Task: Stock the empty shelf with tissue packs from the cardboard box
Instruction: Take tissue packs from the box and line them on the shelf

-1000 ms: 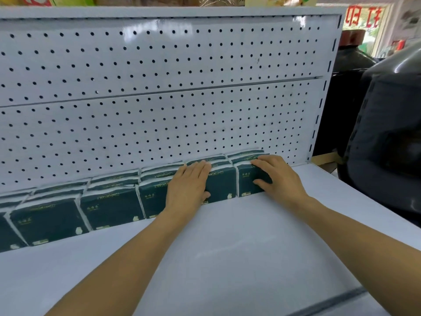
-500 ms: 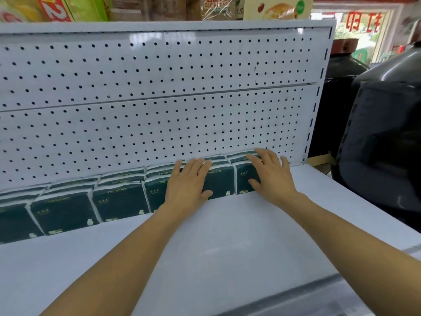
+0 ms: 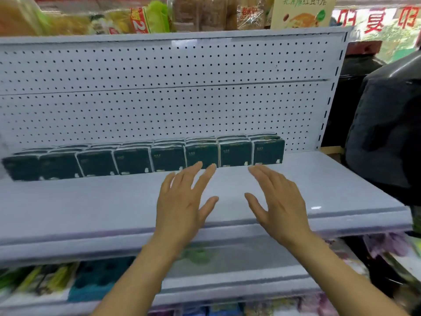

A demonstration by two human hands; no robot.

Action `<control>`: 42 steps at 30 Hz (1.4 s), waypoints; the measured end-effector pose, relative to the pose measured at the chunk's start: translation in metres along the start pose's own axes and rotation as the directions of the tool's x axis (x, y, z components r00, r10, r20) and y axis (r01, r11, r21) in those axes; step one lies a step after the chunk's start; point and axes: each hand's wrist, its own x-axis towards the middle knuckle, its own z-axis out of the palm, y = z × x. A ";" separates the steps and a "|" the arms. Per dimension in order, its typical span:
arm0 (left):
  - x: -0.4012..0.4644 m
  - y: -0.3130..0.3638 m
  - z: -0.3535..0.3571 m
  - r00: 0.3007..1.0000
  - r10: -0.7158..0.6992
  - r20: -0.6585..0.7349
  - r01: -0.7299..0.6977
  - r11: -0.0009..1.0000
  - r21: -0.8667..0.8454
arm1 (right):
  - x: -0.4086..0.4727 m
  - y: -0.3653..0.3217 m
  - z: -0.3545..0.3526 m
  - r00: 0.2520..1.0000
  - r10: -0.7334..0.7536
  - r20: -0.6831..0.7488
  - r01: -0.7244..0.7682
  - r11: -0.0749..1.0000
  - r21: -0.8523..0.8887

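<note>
Several dark green tissue packs [image 3: 145, 159] stand in a row at the back of the pale grey shelf [image 3: 91, 201], against the perforated back panel [image 3: 159, 106]. My left hand [image 3: 182, 201] hovers over the shelf in front of the row, fingers straight and spread, holding nothing. My right hand [image 3: 278, 199] hovers beside it, also flat and empty. Both hands are clear of the packs. The cardboard box is out of view.
Packaged goods [image 3: 205, 12] fill the shelf above. Lower shelves [image 3: 68, 283] hold more packaged items. A large dark rounded object [image 3: 382, 137] stands right of the shelf end. The shelf's front half is bare.
Both hands have left the tissue packs and drawn back toward the shelf's front edge. The view has pulled back and now shows the lower shelves.
</note>
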 end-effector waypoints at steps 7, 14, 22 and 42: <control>-0.136 -0.014 -0.077 0.977 -0.140 0.159 0.128 0.988 0.083 | -0.072 -0.109 -0.009 0.982 -0.131 0.132 0.115 0.985 0.126; -0.239 -0.079 -0.143 0.895 -0.334 0.294 0.267 0.932 0.246 | -0.110 -0.229 0.015 0.924 -0.225 0.309 0.174 0.967 0.184; -0.363 -0.187 -0.252 0.807 -0.464 0.365 0.363 0.878 0.313 | -0.146 -0.418 0.047 0.882 -0.277 0.382 0.169 0.941 0.293; -0.645 -0.392 -0.353 0.170 -0.820 0.547 0.812 0.431 0.394 | -0.244 -0.700 0.190 0.443 -0.496 0.747 0.162 0.864 0.477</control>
